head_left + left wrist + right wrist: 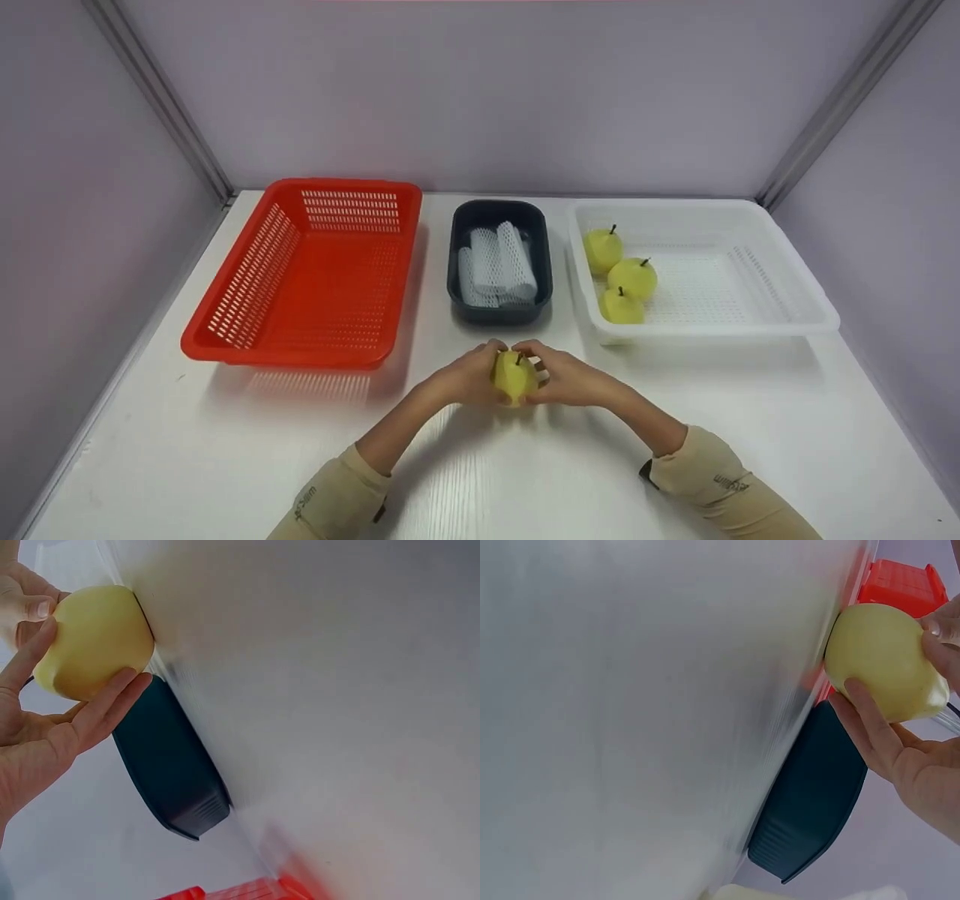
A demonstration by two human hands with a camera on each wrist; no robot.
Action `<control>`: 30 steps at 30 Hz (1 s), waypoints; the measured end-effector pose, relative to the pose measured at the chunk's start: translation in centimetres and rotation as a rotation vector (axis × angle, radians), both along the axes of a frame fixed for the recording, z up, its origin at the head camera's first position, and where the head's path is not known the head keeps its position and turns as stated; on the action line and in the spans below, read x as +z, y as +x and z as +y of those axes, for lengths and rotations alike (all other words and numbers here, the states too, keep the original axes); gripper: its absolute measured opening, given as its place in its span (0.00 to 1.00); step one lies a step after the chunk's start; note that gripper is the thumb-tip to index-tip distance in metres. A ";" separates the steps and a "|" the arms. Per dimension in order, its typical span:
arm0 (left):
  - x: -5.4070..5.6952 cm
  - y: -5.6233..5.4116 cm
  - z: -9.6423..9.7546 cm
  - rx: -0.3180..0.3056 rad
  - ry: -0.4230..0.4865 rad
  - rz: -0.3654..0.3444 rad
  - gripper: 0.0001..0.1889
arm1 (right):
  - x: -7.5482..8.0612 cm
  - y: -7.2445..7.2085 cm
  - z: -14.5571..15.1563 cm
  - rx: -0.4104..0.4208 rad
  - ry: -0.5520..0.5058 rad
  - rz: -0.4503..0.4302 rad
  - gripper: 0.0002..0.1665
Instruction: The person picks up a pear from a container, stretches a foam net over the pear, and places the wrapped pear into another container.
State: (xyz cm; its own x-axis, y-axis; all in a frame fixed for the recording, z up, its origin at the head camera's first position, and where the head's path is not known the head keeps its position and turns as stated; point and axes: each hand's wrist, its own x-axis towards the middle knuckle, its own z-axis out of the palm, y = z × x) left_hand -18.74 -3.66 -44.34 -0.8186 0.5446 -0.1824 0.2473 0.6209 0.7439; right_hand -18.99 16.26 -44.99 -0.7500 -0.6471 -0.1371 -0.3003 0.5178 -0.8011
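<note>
pear in hand: yellow pear sits between my two hands, in front of the dark bin, stem up. can't tell if its base touches the table or just clears it.
left hand: my left hand is part open, curved to the fruit, thumb on one side, fingers reaching low along it. has hold of the pear.
right hand: my right hand mirrors that, bent round the other side, gripping the same pear, nothing else.
why two hands: round, smooth-looking thing, would probably roll; holding from both sides likely keeps it upright and spares the skin, my judgement.
mesh tubes: white mesh tubes piled lengthwise in the dark bin, one on top. bin is between the baskets, likely so either hand reaches in.
white basket: white basket on my right; three more pears bunched by its left side, stems showing. that side is nearest the bin, so short reach, i'd say.
red basket: red basket on my left, slotted walls, well apart from the white one, probably to keep the two from being mixed up.
</note>
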 end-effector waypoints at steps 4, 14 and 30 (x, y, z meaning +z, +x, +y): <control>0.0 0.0 -0.1 -0.002 -0.008 0.002 0.33 | 0.0 0.0 -0.1 0.000 -0.002 0.006 0.41; 0.1 -0.1 -0.7 -0.006 -0.002 -0.008 0.34 | -0.1 -0.1 -0.2 0.005 -0.010 0.005 0.41; 0.5 -0.9 -1.7 0.354 0.229 -0.096 0.37 | 0.7 -0.4 0.3 -0.019 -0.102 -0.011 0.42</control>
